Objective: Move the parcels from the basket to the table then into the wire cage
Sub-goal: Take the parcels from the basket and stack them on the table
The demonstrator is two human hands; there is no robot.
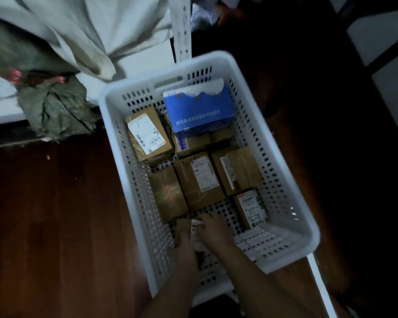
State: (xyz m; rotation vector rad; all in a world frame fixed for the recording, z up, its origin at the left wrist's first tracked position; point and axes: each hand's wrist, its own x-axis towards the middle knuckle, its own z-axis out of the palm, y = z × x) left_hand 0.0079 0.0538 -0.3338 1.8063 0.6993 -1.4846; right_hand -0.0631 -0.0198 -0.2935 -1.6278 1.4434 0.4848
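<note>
A white perforated plastic basket stands on the dark wooden floor and holds several parcels. A blue and white box lies at its far end. Brown cardboard boxes with white labels fill the middle, among them one marked 1-2 and one marked 4-3. Both my hands reach into the near end. My left hand and my right hand grip a small brown parcel with a white label from either side. My hands cover most of that parcel.
A white metal post rises behind the basket. A crumpled green bag and pale cloth lie at the upper left. Dark wooden floor spreads to the left. A white rail runs at the lower right.
</note>
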